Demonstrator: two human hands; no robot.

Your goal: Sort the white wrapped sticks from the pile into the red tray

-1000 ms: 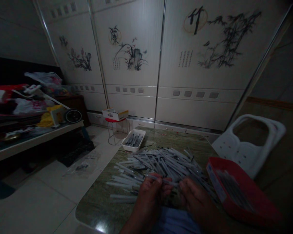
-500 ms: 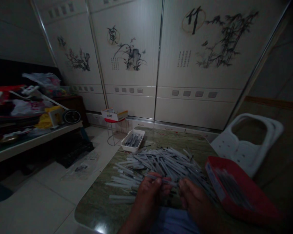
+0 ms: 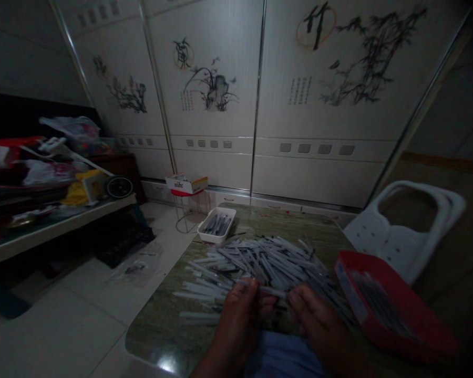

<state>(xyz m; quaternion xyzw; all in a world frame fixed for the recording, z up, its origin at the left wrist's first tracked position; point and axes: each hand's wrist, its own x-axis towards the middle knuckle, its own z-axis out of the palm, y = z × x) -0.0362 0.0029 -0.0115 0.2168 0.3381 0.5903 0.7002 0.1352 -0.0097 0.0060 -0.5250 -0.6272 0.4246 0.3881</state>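
Observation:
A slim, translucent pen [image 3: 274,292] lies crosswise between my two hands, above the near side of the table. My left hand [image 3: 240,312] is closed around its left part, thumb on top. Against its right end, my right hand [image 3: 312,310] is closed in a pinch; the fingertips partly hide that end. Just beyond the hands spreads a loose pile of similar greyish-white pens [image 3: 276,257], some with dark parts. Dim light and blur hide the pen's finer details.
The green marbled table [image 3: 153,328] has a white tray [image 3: 208,238] of pens at its far left. A red tray [image 3: 425,320] with more pens stands at right, before a white plastic chair [image 3: 429,252]. A red stool [image 3: 187,193] carries a box. Left is a cluttered bench [image 3: 63,224].
The view has shifted slightly. Both hands stay closed on the same pen, with only a small change in the fingers' position. The pile and trays look unchanged.

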